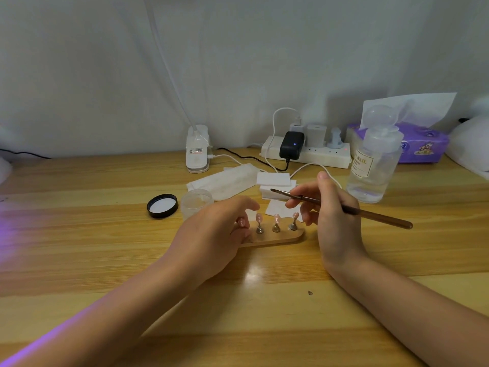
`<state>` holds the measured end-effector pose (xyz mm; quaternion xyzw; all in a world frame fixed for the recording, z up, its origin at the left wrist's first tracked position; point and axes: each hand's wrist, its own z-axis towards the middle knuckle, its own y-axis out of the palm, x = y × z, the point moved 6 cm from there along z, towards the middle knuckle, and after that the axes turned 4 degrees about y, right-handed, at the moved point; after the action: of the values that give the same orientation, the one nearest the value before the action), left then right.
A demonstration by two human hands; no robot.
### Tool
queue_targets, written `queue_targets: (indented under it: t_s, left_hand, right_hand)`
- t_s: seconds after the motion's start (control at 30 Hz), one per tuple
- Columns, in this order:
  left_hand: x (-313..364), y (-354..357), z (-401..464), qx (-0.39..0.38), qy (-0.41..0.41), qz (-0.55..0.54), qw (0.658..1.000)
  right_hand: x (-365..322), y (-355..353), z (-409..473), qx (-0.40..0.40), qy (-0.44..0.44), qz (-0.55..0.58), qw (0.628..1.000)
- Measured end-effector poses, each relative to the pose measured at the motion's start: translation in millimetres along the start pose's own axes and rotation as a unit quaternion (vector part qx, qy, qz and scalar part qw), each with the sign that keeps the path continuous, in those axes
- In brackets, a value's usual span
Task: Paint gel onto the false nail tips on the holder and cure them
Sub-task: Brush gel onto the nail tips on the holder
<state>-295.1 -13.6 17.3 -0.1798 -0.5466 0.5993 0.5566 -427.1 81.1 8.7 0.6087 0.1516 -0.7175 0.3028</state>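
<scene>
right hand (334,207) holds brush (341,207) level, bristles pointing left.
</scene>
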Motion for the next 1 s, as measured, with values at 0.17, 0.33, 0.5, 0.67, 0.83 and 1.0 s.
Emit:
queue_targets:
  t_s: [0.17,0.33,0.5,0.67,0.83,1.0]
  left_hand:
    - [16.3,-5.8,-2.8,0.018,0.052,0.078,0.995]
    - [25.4,-15.9,-11.8,0.087,0.138,0.081,0.983]
    - [28.8,-35.5,-24.9,0.158,0.196,-0.004,0.968]
    - [12.4,-39.8,-36.4,0.171,0.148,-0.129,0.966]
    - [-12.5,-29.4,-45.5,0.141,0.045,-0.292,0.945]
    - [-19.6,-15.9,-45.3,0.099,0.008,-0.367,0.925]
  right_hand:
    - [0.1,0.6,0.1,0.0,0.002,-0.006,1.0]
    - [-0.7,1.0,-0.2,0.003,0.002,-0.004,1.0]
    - [-0.5,1.1,0.1,-0.002,0.005,0.003,1.0]
    - [-1.0,2.4,0.4,-0.014,0.003,0.01,1.0]
    - [-3.7,6.1,-1.0,-0.029,-0.007,-0.003,1.0]
    - [-11.4,9.4,-6.1,-0.044,-0.052,-0.034,0.997]
